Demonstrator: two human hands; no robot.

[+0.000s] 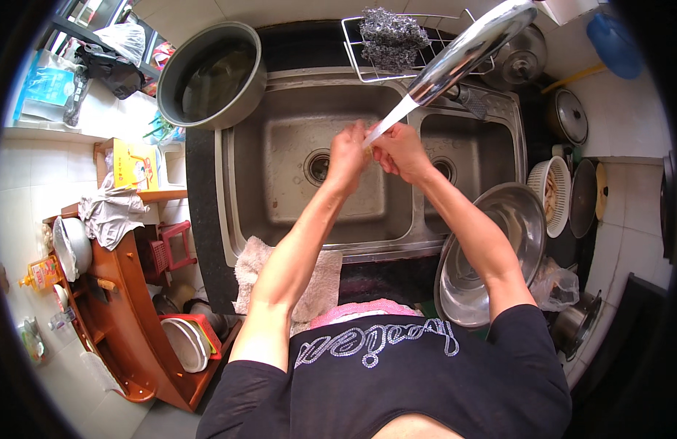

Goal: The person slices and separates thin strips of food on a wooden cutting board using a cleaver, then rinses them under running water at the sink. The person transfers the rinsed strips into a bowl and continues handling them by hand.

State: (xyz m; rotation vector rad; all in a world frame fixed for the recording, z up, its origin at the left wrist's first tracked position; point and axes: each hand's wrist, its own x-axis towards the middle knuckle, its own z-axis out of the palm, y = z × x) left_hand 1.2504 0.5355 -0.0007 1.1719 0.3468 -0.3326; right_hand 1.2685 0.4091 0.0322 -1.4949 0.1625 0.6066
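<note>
My left hand (349, 158) and my right hand (402, 149) meet above the divider side of the large bowl of a stainless steel double sink (316, 208). A stream of water (392, 118) from the chrome faucet (475, 52) falls onto them where they come together. Both sets of fingers are curled and partly hide one another. A small pale bit shows between them, too blurred to name, so whether either hand grips something is unclear. Below my left hand lies the drain (318, 166) of the large bowl.
A deep pot (250, 82) of liquid stands at the sink's back left corner. Steel-wool scourers (393, 35) sit on a wire rack (366, 74). A large metal basin (453, 285) rests at the right front, near a white colander (560, 192). A towel (327, 274) lies along the front edge.
</note>
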